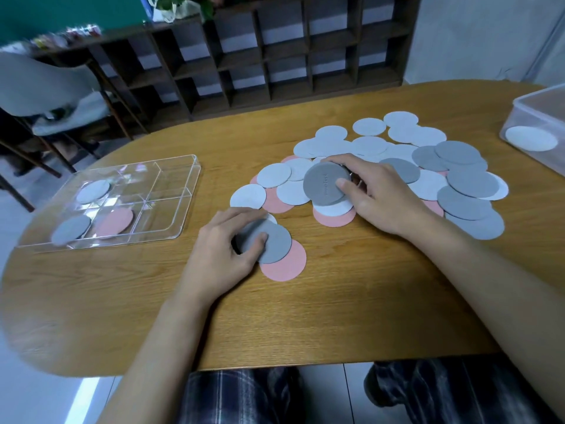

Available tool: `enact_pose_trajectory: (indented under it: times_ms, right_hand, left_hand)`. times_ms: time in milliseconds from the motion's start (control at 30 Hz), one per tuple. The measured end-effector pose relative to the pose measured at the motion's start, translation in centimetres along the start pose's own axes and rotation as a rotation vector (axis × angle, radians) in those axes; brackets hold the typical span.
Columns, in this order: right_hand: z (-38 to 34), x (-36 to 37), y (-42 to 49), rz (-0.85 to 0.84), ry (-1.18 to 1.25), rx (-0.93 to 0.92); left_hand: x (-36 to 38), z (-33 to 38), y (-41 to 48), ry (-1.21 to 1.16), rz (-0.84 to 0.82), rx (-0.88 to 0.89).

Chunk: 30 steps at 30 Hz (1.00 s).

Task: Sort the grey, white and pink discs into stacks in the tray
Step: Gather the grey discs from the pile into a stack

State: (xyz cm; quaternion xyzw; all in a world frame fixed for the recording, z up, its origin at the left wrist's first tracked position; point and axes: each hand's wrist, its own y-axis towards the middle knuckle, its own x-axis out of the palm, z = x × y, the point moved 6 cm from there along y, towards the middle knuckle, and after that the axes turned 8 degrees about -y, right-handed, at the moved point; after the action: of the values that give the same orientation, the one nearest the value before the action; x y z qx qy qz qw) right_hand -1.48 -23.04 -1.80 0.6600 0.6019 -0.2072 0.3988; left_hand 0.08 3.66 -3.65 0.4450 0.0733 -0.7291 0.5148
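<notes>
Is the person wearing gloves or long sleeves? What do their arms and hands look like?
No gloves. The left hand and right hand are bare, with no rings or watch showing. Both forearms are bare, no sleeves in view. Dark checked trousers below.

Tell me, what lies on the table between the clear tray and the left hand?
Nothing. In the head view, the table between the tray and the left hand, which grips grey discs, is bare wood.

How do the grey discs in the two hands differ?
The left grey disc, held by the left hand, lies beside the pile over a pink disc; the right grey disc, in the right hand, is above the pile. Only the right shows embossed lettering. Both round, thumbs on top.
</notes>
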Motion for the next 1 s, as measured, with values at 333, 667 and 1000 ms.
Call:
enact_pose_trajectory:
  times_ms: [333, 667, 1000]
  right_hand:
    - [-0.7, 0.9, -0.1, -0.046, -0.039, -0.015]
    - [-0.9, 1.3, -0.1, -0.037, -0.009, -0.010]
    - [-3.1, 3.6, 0.1, -0.046, 0.086, -0.019]
  left_hand:
    - [0.3, -0.1, 0.6, 0.033, 0.028, 0.050]
    - [0.1, 0.4, 0.8, 0.031, 0.056, 0.081]
    - [0.2, 0.6, 2.1, -0.561, 0.234, -0.091]
